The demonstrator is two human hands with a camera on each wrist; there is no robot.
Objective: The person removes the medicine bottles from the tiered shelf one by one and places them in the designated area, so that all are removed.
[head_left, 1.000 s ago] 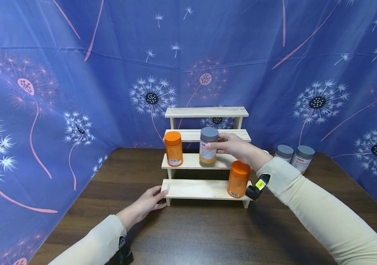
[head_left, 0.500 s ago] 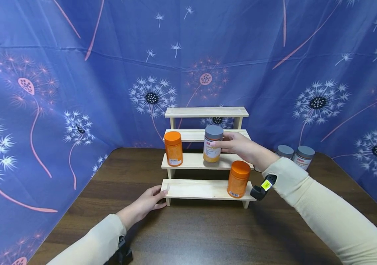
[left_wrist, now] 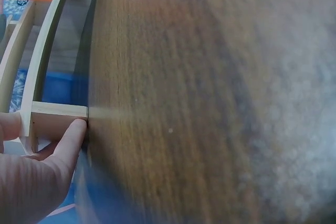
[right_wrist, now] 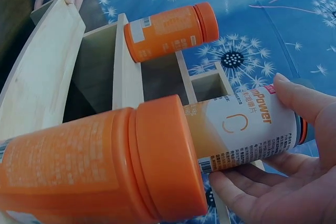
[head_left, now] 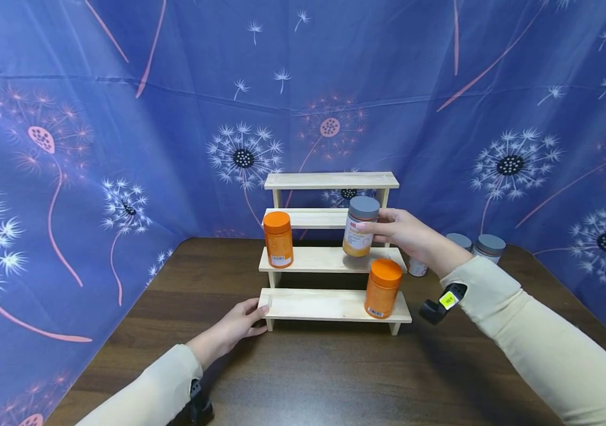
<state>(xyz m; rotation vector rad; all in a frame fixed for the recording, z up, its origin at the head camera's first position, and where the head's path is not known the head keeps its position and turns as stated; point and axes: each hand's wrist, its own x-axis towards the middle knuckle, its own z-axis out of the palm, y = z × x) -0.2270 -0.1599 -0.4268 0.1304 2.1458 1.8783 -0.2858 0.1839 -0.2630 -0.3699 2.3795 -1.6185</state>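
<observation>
My right hand (head_left: 408,235) grips a grey-lidded supplement bottle (head_left: 359,229) with a white and yellow label, thumb on one side and fingers on the other. The bottle tilts slightly, over the right part of the second step from the bottom. At the lower left, my left hand (head_left: 236,326) holds the end of the bottom step of a wooden four-step display rack (head_left: 313,303), thumb on top and fingers against the leg. One orange bottle (head_left: 279,239) stands on the second step's left end; another orange bottle (head_left: 383,289) stands on the bottom step's right end.
Behind my right forearm, grey-lidded bottles (head_left: 490,246) stand on the dark wooden table (head_left: 303,373), partly hidden. Another bottle (head_left: 417,267) shows low beside the rack. A blue dandelion-print cloth (head_left: 175,148) hangs behind and at the sides.
My right hand has carried the grey-lidded bottle rightward and slightly up along the second step, tilting it. The left hand has stayed on the rack.
</observation>
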